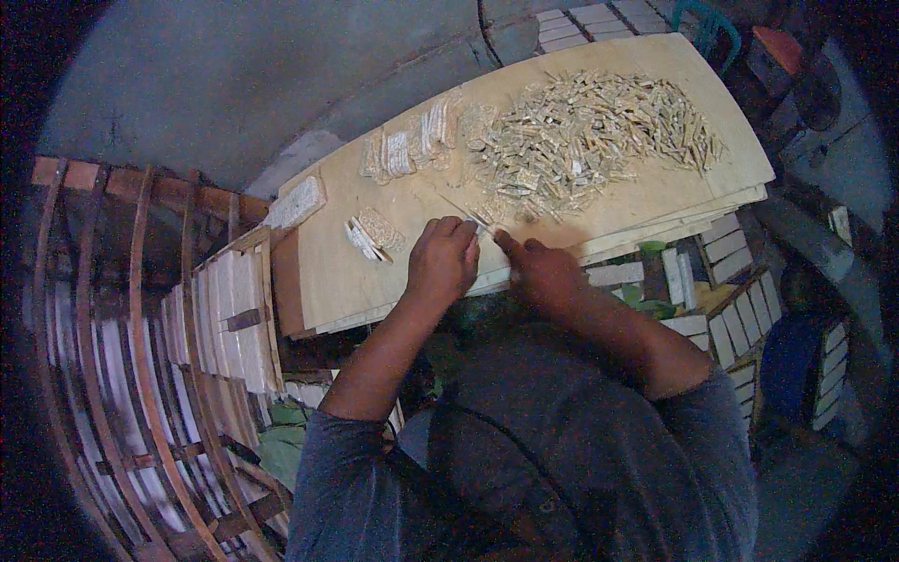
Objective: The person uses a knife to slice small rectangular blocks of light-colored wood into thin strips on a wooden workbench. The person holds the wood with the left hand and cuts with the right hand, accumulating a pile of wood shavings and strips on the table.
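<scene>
My left hand (444, 258) is closed in a pinch near the table's front edge. From its fingertips sticks out a thin pale strip (481, 223), too small to tell what it is. Close beside it, my right hand (547, 273) is curled, its fingertips at the strip's other side and its outer edge smeared by motion. Whatever its fingers hold is hidden. Just beyond both hands spreads a large heap of short, pale, flat stick-like pieces (581, 140). Left of my left hand lie a few white strips (363, 242) next to a small speckled bundle (380, 228).
The pale wooden tabletop (328, 281) carries several wrapped bundles (401, 152) and a flat pack (298, 201) at its left end. A slatted wooden rack (140, 328) stands at left. Trays of white blocks (740, 323) sit low at right. A grey wall (253, 84) rises behind.
</scene>
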The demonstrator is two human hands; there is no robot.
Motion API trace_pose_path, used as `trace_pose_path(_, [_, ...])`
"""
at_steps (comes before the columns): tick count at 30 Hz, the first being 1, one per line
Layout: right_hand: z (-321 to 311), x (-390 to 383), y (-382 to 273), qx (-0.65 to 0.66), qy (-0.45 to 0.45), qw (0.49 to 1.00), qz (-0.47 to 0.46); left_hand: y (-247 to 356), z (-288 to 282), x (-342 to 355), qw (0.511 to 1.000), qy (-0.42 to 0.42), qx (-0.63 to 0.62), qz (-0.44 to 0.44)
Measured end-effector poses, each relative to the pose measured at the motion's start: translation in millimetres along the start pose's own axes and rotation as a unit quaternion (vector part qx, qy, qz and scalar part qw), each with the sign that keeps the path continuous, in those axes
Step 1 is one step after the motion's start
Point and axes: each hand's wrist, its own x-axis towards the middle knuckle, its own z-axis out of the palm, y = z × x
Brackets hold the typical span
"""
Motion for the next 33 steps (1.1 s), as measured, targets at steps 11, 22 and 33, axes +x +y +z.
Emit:
trace_pose_path(11, [-14,-2,-11,0.002,-0.01,1.0,0.002,2,-3,0,0.999,-0.031,0.016,-0.011])
trace_pose_path(22, [-8,-21,0,0.019,0.042,0.998,-0.04,3,0,-3,1.0,0.001,0.004,-0.014])
trace_pose_path(33, [4,-51,20,0.037,0.039,0.998,-0.031,-7,3,-7,1.0,-0.008,-0.014,-0.012])
